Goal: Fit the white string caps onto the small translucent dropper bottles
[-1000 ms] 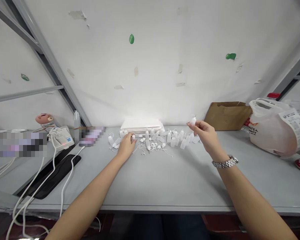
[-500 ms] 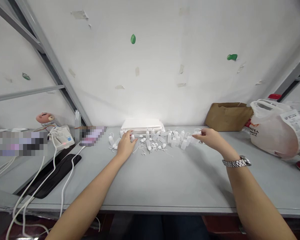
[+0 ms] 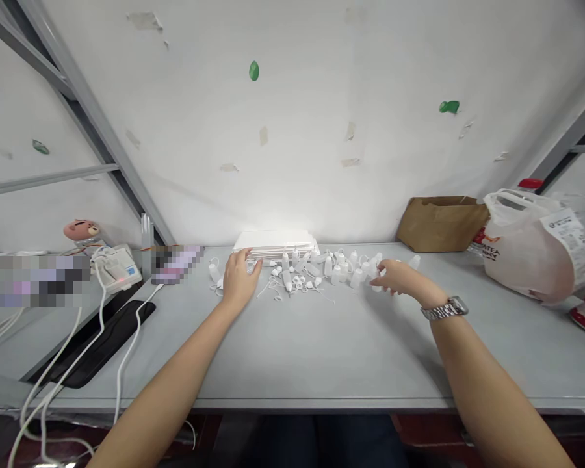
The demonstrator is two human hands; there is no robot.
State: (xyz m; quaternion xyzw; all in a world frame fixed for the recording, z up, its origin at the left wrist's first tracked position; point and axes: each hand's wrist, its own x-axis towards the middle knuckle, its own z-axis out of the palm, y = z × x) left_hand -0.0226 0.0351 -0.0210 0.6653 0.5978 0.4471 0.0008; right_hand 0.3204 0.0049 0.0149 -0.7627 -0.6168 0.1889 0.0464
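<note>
Several small translucent white squeeze bottles [image 3: 355, 279] with tethered caps stand and lie in a loose cluster at the back of the grey table. Over the cluster's left end is my left hand [image 3: 238, 281], its thumb and fingers apart with nothing seen between them. My right hand [image 3: 397, 278] reaches in at the right end, fingers parted and close to the bottles there; the fingers partly hide what they touch. One separate bottle [image 3: 414, 261] lies just behind that hand. Small white caps with loops [image 3: 298, 282] are scattered in front of the cluster.
A stack of white flat boxes or cards [image 3: 273, 240] is against the wall. To the right are a brown paper bag [image 3: 439, 224] and a white plastic bag [image 3: 531, 253]. Phones, a power strip [image 3: 117, 270], white cables and a black pad [image 3: 102, 341] occupy the left.
My right hand has moved slightly left and down, its fingers loosening from a pinch. A bottle now shows behind it. My left hand stays nearly in place; the view has shifted a little.
</note>
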